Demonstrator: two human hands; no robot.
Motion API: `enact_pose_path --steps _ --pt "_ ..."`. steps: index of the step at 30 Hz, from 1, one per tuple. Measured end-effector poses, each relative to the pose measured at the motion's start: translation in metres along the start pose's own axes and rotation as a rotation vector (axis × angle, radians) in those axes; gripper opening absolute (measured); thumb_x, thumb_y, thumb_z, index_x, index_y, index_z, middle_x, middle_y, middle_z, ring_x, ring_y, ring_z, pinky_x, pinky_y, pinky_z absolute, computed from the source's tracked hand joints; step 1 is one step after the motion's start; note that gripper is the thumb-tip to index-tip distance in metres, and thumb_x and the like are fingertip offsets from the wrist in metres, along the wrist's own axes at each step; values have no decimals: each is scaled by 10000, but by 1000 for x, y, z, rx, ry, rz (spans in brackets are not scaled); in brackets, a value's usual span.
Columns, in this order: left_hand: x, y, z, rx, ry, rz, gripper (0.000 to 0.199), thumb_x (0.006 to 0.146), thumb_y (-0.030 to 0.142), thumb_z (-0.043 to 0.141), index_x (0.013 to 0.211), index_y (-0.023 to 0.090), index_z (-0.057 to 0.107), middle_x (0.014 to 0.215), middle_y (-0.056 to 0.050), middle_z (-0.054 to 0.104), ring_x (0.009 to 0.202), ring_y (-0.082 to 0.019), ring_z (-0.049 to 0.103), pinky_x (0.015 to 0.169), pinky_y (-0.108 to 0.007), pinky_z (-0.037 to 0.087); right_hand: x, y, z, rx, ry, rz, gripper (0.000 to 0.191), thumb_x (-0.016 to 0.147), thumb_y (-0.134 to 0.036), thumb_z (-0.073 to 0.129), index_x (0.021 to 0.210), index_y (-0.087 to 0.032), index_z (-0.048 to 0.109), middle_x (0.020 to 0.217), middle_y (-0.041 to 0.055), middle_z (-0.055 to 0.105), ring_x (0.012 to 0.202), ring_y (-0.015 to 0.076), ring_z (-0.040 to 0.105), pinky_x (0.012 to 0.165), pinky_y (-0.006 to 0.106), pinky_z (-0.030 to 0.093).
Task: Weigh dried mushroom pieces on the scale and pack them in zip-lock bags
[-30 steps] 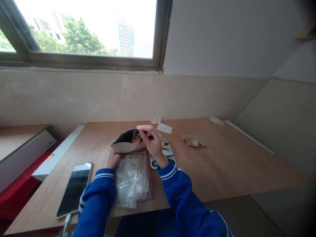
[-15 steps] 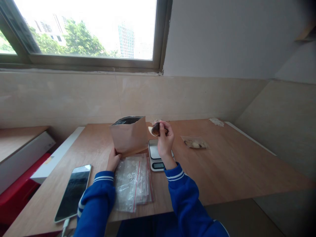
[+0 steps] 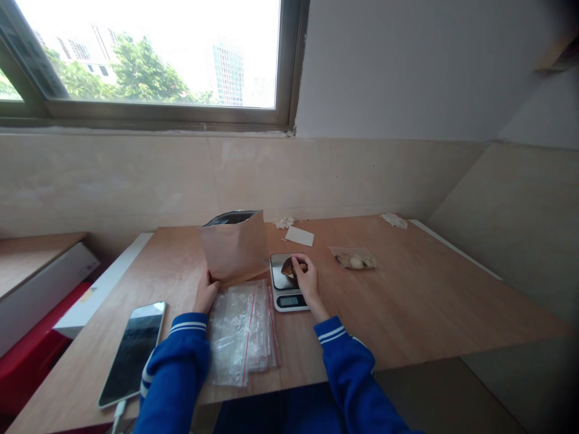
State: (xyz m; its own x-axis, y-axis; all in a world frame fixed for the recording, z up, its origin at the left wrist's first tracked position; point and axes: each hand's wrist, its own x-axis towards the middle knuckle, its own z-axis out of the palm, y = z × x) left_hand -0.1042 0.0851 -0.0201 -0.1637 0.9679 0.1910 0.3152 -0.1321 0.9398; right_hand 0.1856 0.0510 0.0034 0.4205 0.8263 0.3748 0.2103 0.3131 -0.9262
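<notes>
My left hand (image 3: pixel 206 293) grips the lower edge of a kraft paper pouch (image 3: pixel 235 253) with a dark inner lining, which stands upright on the wooden table (image 3: pixel 407 295). My right hand (image 3: pixel 308 280) is shut on a dark brown dried piece (image 3: pixel 287 267), possibly a mushroom, low over the platform of a digital kitchen scale (image 3: pixel 286 283). I cannot tell whether the piece touches the platform. The pouch's contents are hidden.
A stack of clear zip bags (image 3: pixel 242 334) with red stripes lies near the table's front edge. A smartphone (image 3: pixel 131 355) lies at the left. Farther back are a small bag of pale pieces (image 3: pixel 355 259), a white card (image 3: pixel 299 236) and tissue scraps (image 3: pixel 393 220).
My right hand has dropped from above the scale to its platform, carrying the brown piece. The pouch has gone from lying tilted to standing upright.
</notes>
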Motion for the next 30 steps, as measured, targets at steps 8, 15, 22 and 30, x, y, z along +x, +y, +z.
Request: enact_pose_path --steps 8,15,22,30 --pt "2 -4 0 11 -14 -31 565 559 123 510 1114 183 602 1087 -77 669 1156 -303 563 958 -410 473 1 -2 3 -38 -41 -55 329 865 -448 538 924 -157 679 929 90 712 863 206 659 800 334 512" --pt "1 -2 0 10 8 -10 569 547 111 513 1105 184 598 1121 -71 669 1170 -297 559 994 -407 456 14 -9 -12 9 261 -73 361 839 -473 570 940 -143 675 976 111 711 917 218 646 843 355 502" --pt "-1 2 2 -102 -4 -26 526 555 162 512 1081 165 537 1052 -82 656 997 -262 626 881 -388 523 22 18 -43 -6 407 -25 413 807 -519 586 933 -137 678 972 115 703 913 220 634 806 344 499" --pt "-4 5 1 -163 -5 2 491 613 242 524 1098 175 489 1100 -92 621 998 -240 612 831 -364 538 11 15 -42 10 328 -4 388 819 -495 594 946 -137 669 975 115 698 894 219 641 779 335 505"
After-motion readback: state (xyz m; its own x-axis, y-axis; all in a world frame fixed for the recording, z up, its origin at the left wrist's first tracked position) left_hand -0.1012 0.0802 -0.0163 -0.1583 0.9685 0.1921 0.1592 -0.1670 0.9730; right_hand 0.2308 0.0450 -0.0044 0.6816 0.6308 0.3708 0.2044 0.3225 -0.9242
